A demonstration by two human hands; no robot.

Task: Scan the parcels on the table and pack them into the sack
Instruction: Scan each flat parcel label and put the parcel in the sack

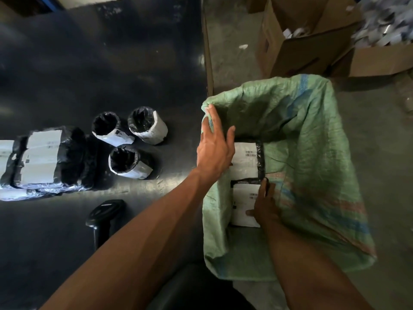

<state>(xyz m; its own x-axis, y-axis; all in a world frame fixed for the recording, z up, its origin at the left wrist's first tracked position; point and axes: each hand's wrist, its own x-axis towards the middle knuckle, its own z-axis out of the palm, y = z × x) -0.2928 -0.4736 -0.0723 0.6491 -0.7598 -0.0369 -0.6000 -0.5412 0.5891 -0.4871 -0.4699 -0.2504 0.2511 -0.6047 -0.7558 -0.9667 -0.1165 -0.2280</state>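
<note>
Two parcels in black wrap with white labels are lying flat inside the green woven sack (312, 153), one beyond the other. The nearer parcel (242, 204) is being held by the right hand (264, 204), its grip curled onto the parcel's right edge with the thumb lying across the label. The farther parcel (248, 158) is sitting just beyond it, its left side hidden behind the left hand (214, 148). That hand is reaching over the sack's left rim with fingers straight and spread, fingertips touching the folded edge of the fabric, pinching nothing. The sack is standing open just beside the right edge of the dark tabletop (100, 63). On the tabletop, three roll-shaped parcels (125, 142) are standing close together, and a stack of flat parcels (44, 157) is lying at the left edge. A black handheld scanner (105, 214) is resting near the front. Open cardboard boxes (312, 41) are sitting on the floor beyond the sack.
</note>
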